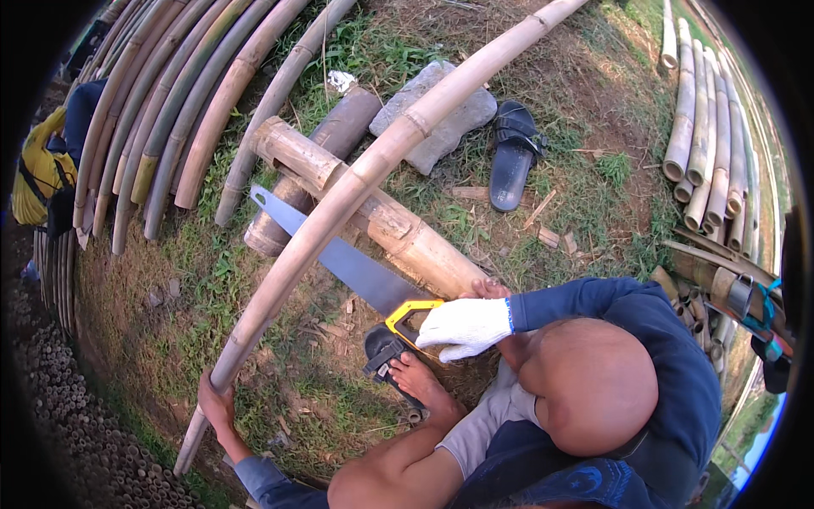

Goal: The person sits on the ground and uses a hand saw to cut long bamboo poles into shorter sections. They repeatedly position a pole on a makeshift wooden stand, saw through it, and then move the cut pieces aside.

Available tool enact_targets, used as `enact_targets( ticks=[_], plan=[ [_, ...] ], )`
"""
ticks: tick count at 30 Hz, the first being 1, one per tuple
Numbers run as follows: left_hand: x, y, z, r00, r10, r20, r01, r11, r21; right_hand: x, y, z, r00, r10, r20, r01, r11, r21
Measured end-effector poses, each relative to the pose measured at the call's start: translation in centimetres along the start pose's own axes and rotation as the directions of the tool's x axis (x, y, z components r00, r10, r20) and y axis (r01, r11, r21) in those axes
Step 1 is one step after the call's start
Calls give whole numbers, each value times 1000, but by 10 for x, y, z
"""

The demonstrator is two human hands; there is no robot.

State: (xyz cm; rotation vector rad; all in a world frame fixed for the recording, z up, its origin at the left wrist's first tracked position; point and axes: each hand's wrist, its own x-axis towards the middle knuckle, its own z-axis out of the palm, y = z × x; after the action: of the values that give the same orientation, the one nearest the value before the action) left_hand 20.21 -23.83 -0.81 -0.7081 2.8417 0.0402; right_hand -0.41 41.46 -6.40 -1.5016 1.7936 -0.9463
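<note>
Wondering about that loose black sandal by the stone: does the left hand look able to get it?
Probably not: the left hand grips the long bamboo pole, and the sandal lies beyond the pole and the thick log.

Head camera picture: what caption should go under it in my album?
Gloved right hand saws a bamboo pole with a handsaw; left hand steadies it.

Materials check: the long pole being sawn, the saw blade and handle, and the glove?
Long tan pole: bamboo, node rings, dry matte skin. Saw blade: bare grey metal, probably steel. Yellow-and-black saw handle: likely plastic. White glove on the right hand: knitted fabric, probably cotton, blue cuff edge.
</note>
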Motion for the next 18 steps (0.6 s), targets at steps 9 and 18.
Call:
enact_targets(
  ticks=[9,18],
  plan=[
    [24,135,-11,966,138,-220,-173,974,-147,8,40,142,998,52,-31,-59,948,-313],
    [-34,284,27,771,345,-535,-489,859,-150,-8,16,143,888,344,305,-230,907,-354]
  ],
)
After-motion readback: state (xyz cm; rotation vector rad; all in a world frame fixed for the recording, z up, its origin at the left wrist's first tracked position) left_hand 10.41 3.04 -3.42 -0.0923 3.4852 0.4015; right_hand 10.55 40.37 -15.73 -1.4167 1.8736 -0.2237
